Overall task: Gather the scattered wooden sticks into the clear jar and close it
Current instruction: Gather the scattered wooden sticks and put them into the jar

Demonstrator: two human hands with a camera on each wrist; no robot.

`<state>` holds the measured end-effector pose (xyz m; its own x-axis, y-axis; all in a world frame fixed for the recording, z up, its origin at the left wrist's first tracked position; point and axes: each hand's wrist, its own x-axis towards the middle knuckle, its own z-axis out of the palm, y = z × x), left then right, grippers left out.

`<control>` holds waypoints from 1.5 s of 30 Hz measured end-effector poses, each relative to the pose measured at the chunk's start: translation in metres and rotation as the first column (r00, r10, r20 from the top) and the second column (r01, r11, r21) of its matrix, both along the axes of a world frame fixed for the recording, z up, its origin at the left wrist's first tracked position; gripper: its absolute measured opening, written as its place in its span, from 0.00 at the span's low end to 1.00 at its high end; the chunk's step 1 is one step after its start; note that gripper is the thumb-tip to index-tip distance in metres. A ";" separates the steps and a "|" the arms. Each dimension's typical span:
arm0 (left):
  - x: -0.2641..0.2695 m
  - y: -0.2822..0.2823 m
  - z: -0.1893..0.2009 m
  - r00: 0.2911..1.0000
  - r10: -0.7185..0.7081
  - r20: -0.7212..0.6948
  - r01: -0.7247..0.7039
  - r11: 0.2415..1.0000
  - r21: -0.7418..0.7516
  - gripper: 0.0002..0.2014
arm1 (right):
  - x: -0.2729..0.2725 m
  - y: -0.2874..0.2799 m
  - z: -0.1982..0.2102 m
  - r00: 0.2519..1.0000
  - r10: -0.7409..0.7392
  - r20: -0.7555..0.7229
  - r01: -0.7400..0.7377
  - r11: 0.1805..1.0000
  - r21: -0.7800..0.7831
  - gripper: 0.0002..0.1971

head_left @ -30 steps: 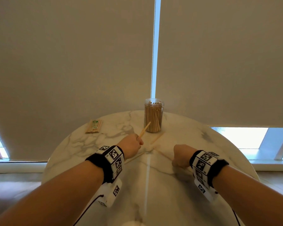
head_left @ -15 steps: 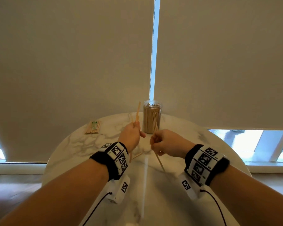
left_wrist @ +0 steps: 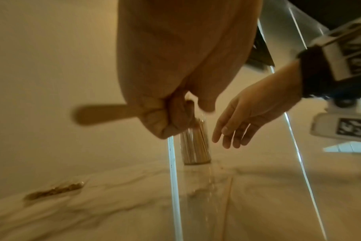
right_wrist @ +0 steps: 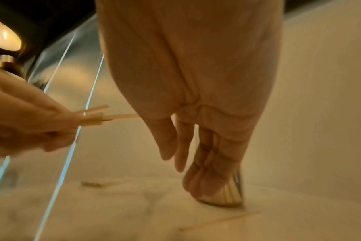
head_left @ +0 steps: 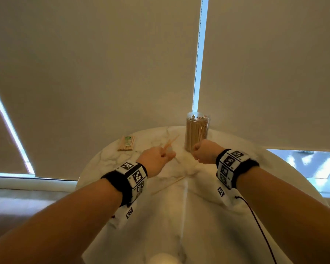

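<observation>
While a small bundle of thin, pale wooden sticks (head_left: 169,144) is being pinched in the curled fingers of the left hand (head_left: 156,157), the right hand (head_left: 205,154) is being held empty, fingers loosely extended, just before the tall clear cylindrical jar (head_left: 197,131). The jar, already packed with upright sticks and lidless, is being left standing at the far edge of the round white marble table (head_left: 236,216). One loose stick (head_left: 168,185) is lying between the wrists. Light, stiff, snappable sticks are probably best being gripped mid-length; no lid is being shown.
</observation>
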<state>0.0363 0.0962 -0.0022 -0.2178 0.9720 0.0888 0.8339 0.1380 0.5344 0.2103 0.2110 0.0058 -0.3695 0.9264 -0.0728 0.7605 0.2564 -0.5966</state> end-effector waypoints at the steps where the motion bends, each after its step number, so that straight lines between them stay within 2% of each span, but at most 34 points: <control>1: -0.002 0.002 -0.004 0.992 -0.023 -0.124 0.012 0.996 -0.088 0.22 | -0.001 0.009 -0.007 0.991 -0.031 0.129 0.026 0.999 0.038 0.16; 3: 0.002 0.007 -0.015 0.954 -0.074 -0.292 0.000 0.970 -0.244 0.20 | -0.002 0.023 -0.019 0.955 -0.047 0.293 0.023 0.996 0.084 0.20; 5: 0.013 0.010 -0.024 0.917 -0.124 -0.379 -0.006 0.946 -0.325 0.20 | -0.003 0.033 -0.027 0.918 -0.002 0.397 -0.038 0.995 0.092 0.20; 8: 0.027 0.012 -0.030 0.898 -0.175 -0.404 0.023 0.935 -0.353 0.14 | -0.005 0.045 -0.037 0.846 0.012 0.534 -0.101 0.985 0.137 0.18; 10: 0.036 0.012 -0.030 0.888 -0.205 -0.413 0.047 0.932 -0.360 0.11 | -0.006 0.047 -0.041 0.838 -0.026 0.545 -0.084 0.981 0.176 0.16; 14: 0.044 0.007 -0.028 0.897 -0.206 -0.392 0.043 0.921 -0.387 0.14 | -0.002 0.039 -0.044 0.825 -0.082 0.559 -0.081 0.962 0.261 0.09; 18: 0.018 0.006 -0.010 0.976 -0.039 -0.215 -0.024 0.958 -0.286 0.17 | 0.006 0.031 -0.044 0.796 -0.054 0.603 -0.130 0.957 0.258 0.10; 21: -0.021 0.001 0.015 0.995 0.069 -0.075 -0.085 0.971 -0.226 0.18 | 0.012 0.021 -0.043 0.789 -0.047 0.612 -0.145 0.955 0.260 0.11; 23: -0.045 -0.003 0.027 0.993 0.111 0.033 -0.101 0.969 -0.224 0.14 | 0.015 0.015 -0.043 0.778 -0.043 0.627 -0.163 0.950 0.267 0.12; 25: -0.062 -0.011 0.033 0.957 0.160 0.243 -0.120 0.978 -0.174 0.11 | 0.017 0.009 -0.043 0.769 -0.050 0.638 -0.163 0.949 0.271 0.13; 27: -0.071 -0.021 0.035 0.898 0.193 0.396 -0.155 0.980 -0.127 0.11 | 0.019 0.003 -0.040 0.766 -0.059 0.640 -0.127 0.962 0.241 0.14; 30: -0.074 -0.029 0.033 0.795 0.119 0.595 -0.107 0.993 -0.056 0.11 | 0.022 -0.011 -0.030 0.746 -0.004 0.666 -0.093 0.990 0.110 0.18; 32: -0.069 -0.032 0.029 0.707 0.079 0.703 -0.094 0.995 -0.017 0.12 | 0.025 -0.022 -0.023 0.734 0.057 0.677 -0.078 0.997 0.000 0.16; 33: -0.065 -0.033 0.027 0.674 0.061 0.736 -0.088 0.996 -0.002 0.12 | 0.025 -0.027 -0.019 0.748 0.080 0.659 -0.078 0.996 -0.034 0.12; 35: -0.054 -0.034 0.023 0.625 0.024 0.781 -0.084 0.996 0.037 0.11 | 0.024 -0.031 -0.014 0.867 0.127 0.481 -0.101 0.992 -0.079 0.08; 36: -0.048 -0.034 0.023 0.595 -0.003 0.804 -0.080 0.995 0.064 0.11 | 0.020 -0.034 -0.011 0.947 0.148 0.286 -0.119 0.986 -0.116 0.06; 37: -0.042 -0.034 0.023 0.565 -0.027 0.825 -0.079 0.993 0.087 0.12 | 0.014 -0.039 -0.007 0.988 0.156 0.016 -0.151 0.974 -0.166 0.04; 38: -0.036 -0.032 0.023 0.539 -0.044 0.841 -0.077 0.992 0.102 0.13 | 0.006 -0.047 0.000 0.951 0.144 -0.273 -0.205 0.956 -0.210 0.02; 39: -0.030 -0.030 0.023 0.519 -0.053 0.853 -0.072 0.992 0.105 0.14 | -0.002 -0.055 0.009 0.865 0.120 -0.488 -0.256 0.941 -0.222 0.05; 40: -0.023 -0.028 0.024 0.501 -0.054 0.864 -0.064 0.993 0.100 0.14 | -0.012 -0.063 0.017 0.786 0.110 -0.609 -0.287 0.936 -0.202 0.09; 42: -0.009 -0.026 0.027 0.448 -0.074 0.891 -0.036 0.994 0.100 0.16 | -0.028 -0.079 0.027 0.744 0.152 -0.651 -0.279 0.956 -0.095 0.14; 44: 0.003 -0.025 0.032 0.388 -0.086 0.918 -0.063 0.991 0.119 0.17 | -0.039 -0.088 0.028 0.759 0.214 -0.614 -0.257 0.966 0.019 0.12; 45: 0.007 -0.024 0.033 0.384 -0.085 0.920 -0.104 0.985 0.135 0.15 | -0.041 -0.089 0.025 0.763 0.228 -0.605 -0.240 0.969 0.063 0.11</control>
<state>0.0429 0.0725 0.0306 -0.2665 0.9631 -0.0362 -0.1850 -0.0143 0.9826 0.1688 0.1218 0.0312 -0.5477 0.8062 0.2240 0.1599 0.3636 -0.9177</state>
